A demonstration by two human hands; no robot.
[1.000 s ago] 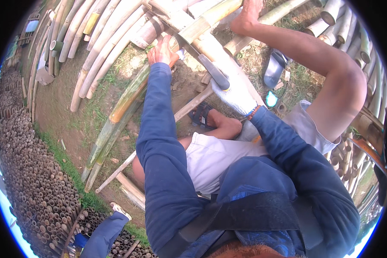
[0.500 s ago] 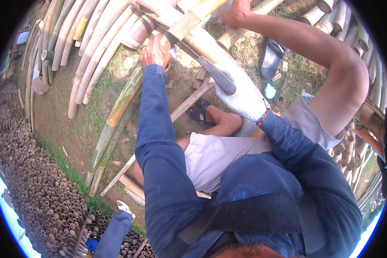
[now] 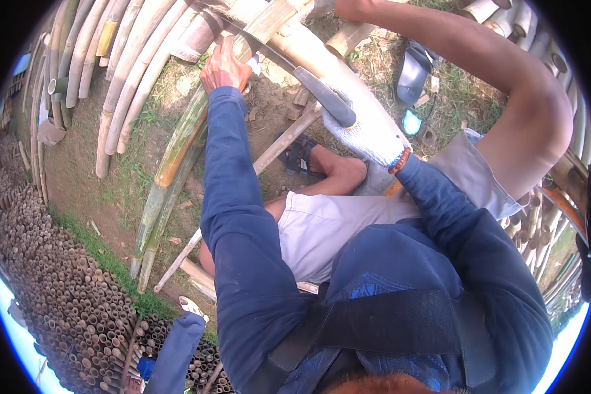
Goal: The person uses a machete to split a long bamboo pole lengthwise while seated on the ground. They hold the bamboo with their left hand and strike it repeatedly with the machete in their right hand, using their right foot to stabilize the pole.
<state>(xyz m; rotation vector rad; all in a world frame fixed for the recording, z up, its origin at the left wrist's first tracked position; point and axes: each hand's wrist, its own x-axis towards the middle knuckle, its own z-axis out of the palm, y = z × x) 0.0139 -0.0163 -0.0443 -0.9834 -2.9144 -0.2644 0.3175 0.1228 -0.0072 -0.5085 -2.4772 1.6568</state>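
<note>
My left hand is closed round a greenish bamboo pole that slopes from lower left to the top. A long thin blade crosses this pole just beyond my left fingers. Its curved dark handle is in my right hand, which wears a white knit glove. Whether the tool is a saw or a knife, I cannot tell; the edge is not clear. My right fingers are mostly hidden behind the handle. A thick pale bamboo beam runs under the worked pole and past the gloved hand.
Several bamboo poles lie at the upper left. Stacked bamboo ends fill the lower left, near another person's trouser leg. A slanting wooden stick passes between my arms. A loose sandal lies right of the beam.
The whole view has shifted slightly. My right hand and the dark handle sit a little farther forward, along the blade's line. My left hand stays on the pole.
</note>
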